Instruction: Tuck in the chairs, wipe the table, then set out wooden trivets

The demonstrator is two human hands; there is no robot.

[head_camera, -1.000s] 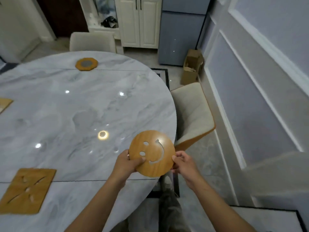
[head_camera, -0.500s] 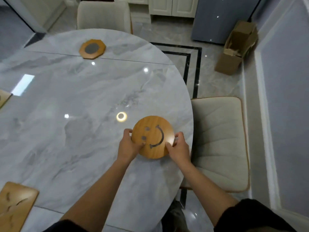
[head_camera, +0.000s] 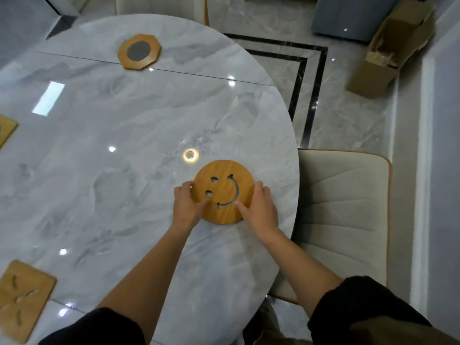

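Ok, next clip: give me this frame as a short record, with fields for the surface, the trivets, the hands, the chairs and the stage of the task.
surface: round marble table, glossy
trivet in hand: round smiley trivet, flat on the table near its right edge
left hand: grip on the trivet's left rim
right hand: grip on its right rim
other trivets: octagonal trivet at the far side; square trivet near left; another at the left edge, cut off
chairs: cream chair at the right, seat partly under the table
stage: setting out trivets
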